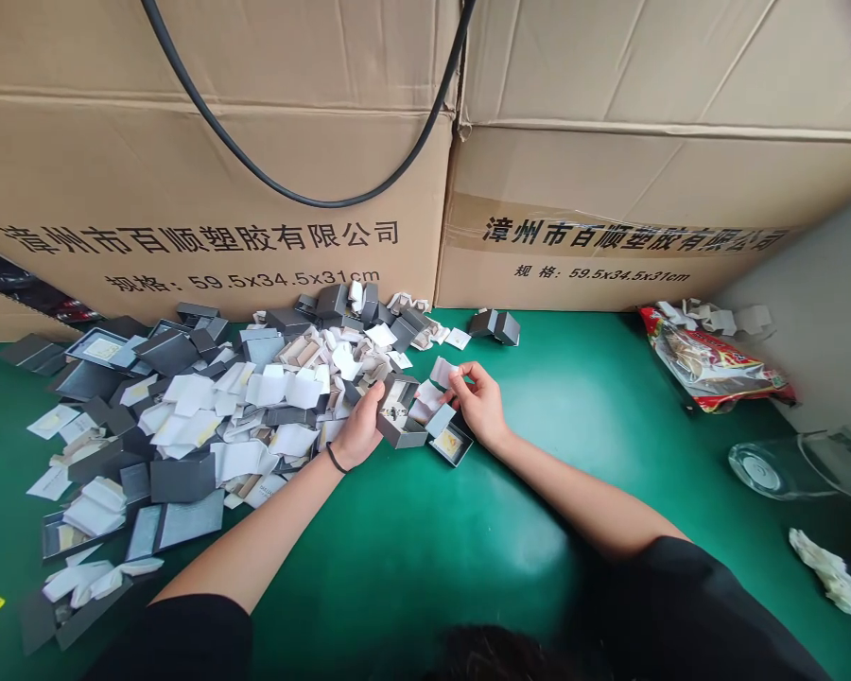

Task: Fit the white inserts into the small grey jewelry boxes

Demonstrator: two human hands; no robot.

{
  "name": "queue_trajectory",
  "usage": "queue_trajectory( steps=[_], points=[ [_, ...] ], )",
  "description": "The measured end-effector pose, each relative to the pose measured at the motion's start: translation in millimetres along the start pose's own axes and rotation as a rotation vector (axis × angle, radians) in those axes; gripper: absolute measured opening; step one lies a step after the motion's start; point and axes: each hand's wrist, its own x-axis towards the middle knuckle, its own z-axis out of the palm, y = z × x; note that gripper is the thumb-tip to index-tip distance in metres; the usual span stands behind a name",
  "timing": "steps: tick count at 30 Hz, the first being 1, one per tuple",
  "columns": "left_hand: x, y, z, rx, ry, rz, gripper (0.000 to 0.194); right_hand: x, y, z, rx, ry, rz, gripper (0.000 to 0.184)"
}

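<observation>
My left hand (358, 431) is closed around the side of a small dark grey box (406, 437), which stands open at the top. Pinched in the fingers of my right hand (482, 407) is a white paper piece (442, 372). Between the hands, another open small box (451, 445) lies on the green table with something yellowish inside, and folded white paper shows above it. A large heap of grey boxes and white paper inserts (266, 388) spreads to the left, close against my left hand.
Stacked cardboard cartons (255, 170) wall off the back, and a black cable (326, 203) hangs before them. A small grey box (494, 326) sits near the cartons. At right are a red snack bag (709, 364), a clear glass vessel (772, 471) and crumpled tissue (828, 572).
</observation>
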Motion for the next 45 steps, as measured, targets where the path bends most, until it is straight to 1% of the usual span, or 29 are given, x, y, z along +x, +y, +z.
queue_trajectory(
  steps=[3, 5, 6, 8, 10, 13, 15, 17, 21, 24, 26, 28, 31, 34, 36, 39, 42, 45],
  points=[
    [-5, 13, 19.8, 0.002, 0.044, -0.004, 0.050, -8, -2, 0, -0.060, -0.012, 0.011, 0.033],
    [-2, 23, 37.2, -0.038, 0.094, 0.019, 0.049, -8, -5, -4, -0.104, -0.014, -0.020, 0.032],
    [3, 26, 45.4, -0.069, 0.115, 0.032, 0.048, -6, -6, -7, -0.119, 0.001, -0.047, 0.030],
    [19, 28, 58.2, -0.132, 0.147, 0.041, 0.045, 3, -6, -16, -0.136, 0.075, -0.116, 0.028],
    [39, 22, 64.3, -0.208, 0.184, 0.001, 0.040, 17, -4, -26, -0.143, 0.170, -0.177, 0.026],
    [68, 6, 62.4, -0.341, 0.237, -0.132, 0.038, 33, 1, -38, -0.163, 0.250, -0.224, 0.027],
    [79, -5, 58.0, -0.368, 0.213, -0.174, 0.036, 37, 4, -40, -0.181, 0.258, -0.258, 0.026],
    [84, -12, 54.5, -0.352, 0.149, -0.175, 0.034, 36, 5, -39, -0.230, 0.237, -0.317, 0.025],
    [81, -19, 52.8, -0.300, 0.039, -0.115, 0.033, 37, 4, -40, -0.433, 0.124, -0.537, 0.022],
    [79, -23, 51.5, -0.224, -0.034, -0.062, 0.032, 42, 3, -50, -0.565, -0.042, -0.692, 0.021],
    [79, -26, 49.0, -0.146, -0.075, -0.052, 0.032, 44, 4, -56, -0.652, -0.164, -0.768, 0.018],
    [80, -28, 46.1, -0.075, -0.099, -0.043, 0.033, 43, 4, -59, -0.744, -0.247, -0.839, 0.017],
    [82, -29, 43.2, -0.019, -0.115, -0.004, 0.036, 40, 4, -57, -0.860, -0.260, -0.952, 0.020],
    [83, -30, 42.0, 0.018, -0.115, 0.032, 0.038, 39, 3, -57, -0.913, -0.247, -1.053, 0.021],
    [84, -30, 40.8, 0.054, -0.121, 0.032, 0.040, 40, 3, -58, -0.938, -0.249, -1.095, 0.020],
    [85, -31, 38.0, 0.137, -0.148, 0.036, 0.043, 40, 3, -62, -0.987, -0.270, -1.120, 0.021],
    [85, -32, 36.1, 0.249, -0.162, 0.092, 0.046, 38, 4, -63, -1.033, -0.298, -1.113, 0.024],
    [82, -31, 37.4, 0.364, -0.134, 0.154, 0.048, 37, 2, -62, -1.065, -0.329, -1.082, 0.026]
  ],
)
